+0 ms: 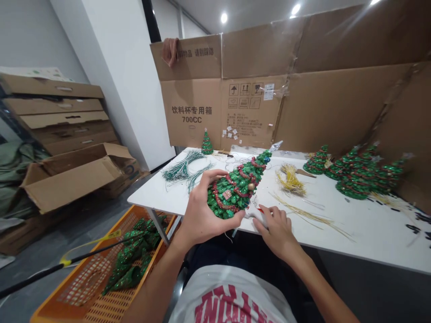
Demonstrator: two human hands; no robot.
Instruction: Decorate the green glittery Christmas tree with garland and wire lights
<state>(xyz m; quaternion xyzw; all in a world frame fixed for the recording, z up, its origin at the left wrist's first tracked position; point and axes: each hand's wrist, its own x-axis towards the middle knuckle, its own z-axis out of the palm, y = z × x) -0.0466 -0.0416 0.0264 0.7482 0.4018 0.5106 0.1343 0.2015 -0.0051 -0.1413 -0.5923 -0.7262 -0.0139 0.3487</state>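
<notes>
Holding a small green Christmas tree [239,188] above the bench [370,233], the left hand [210,220] had its fingers [212,176] curled snugly around the fat lower part of the tree, with the thumb pressed under it. The tree was tilted, and its tip pointed up and to the right. It was made of many shiny green bits, with a red string wound around it, a gold ball on its side and a blue ball near the tip. The right hand [276,229] was low on the bench, just beside the tree, with its fingers [274,215] bent over a white tool [256,215] that had a bit of red on it. It was hard to tell if those fingers gripped the tool. A bunch of green wires [182,168] lay on the bench to the left, and yellow strands [291,181] lay to the right. More green trees [357,177] stood at the far right, and one tiny tree [207,144] stood at the back by a tall cardboard wall [249,112]. An orange basket [101,287] full of green pieces [129,260] sat on the floor to the left of the bench
</notes>
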